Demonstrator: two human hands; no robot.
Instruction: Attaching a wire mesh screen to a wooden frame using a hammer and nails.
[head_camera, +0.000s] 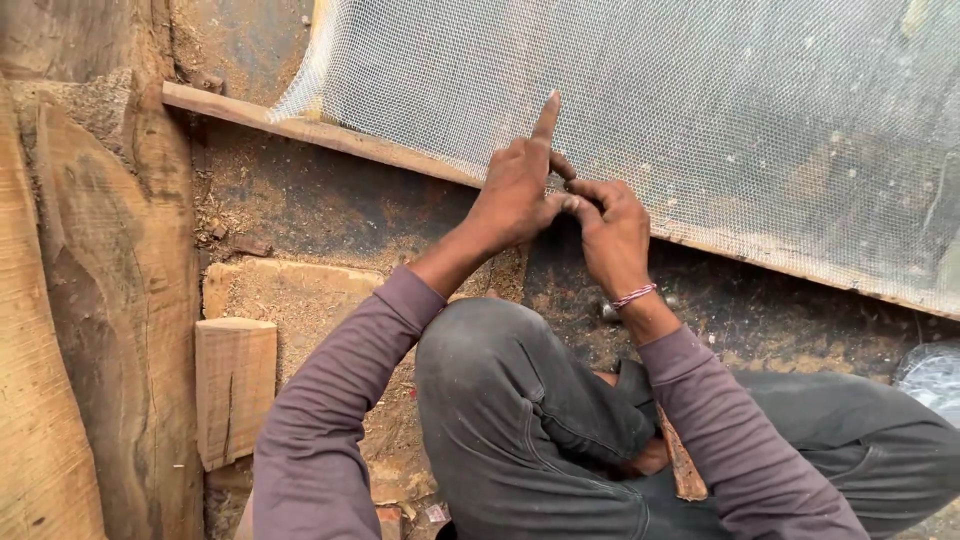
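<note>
Pressing together at the fingertips, the left hand (515, 195) and right hand (612, 232) pinch something too small to identify against the wooden strip (330, 133), which runs left-right under both; wire mesh (700, 110) stretches beyond them.

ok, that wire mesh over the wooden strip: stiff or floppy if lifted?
Probably floppy: the wire mesh looks thin and see-through. Likely light for its size, being mostly holes. Both hands, left hand and right hand, press at its edge on the wooden strip, suggesting it shifts easily.
</note>
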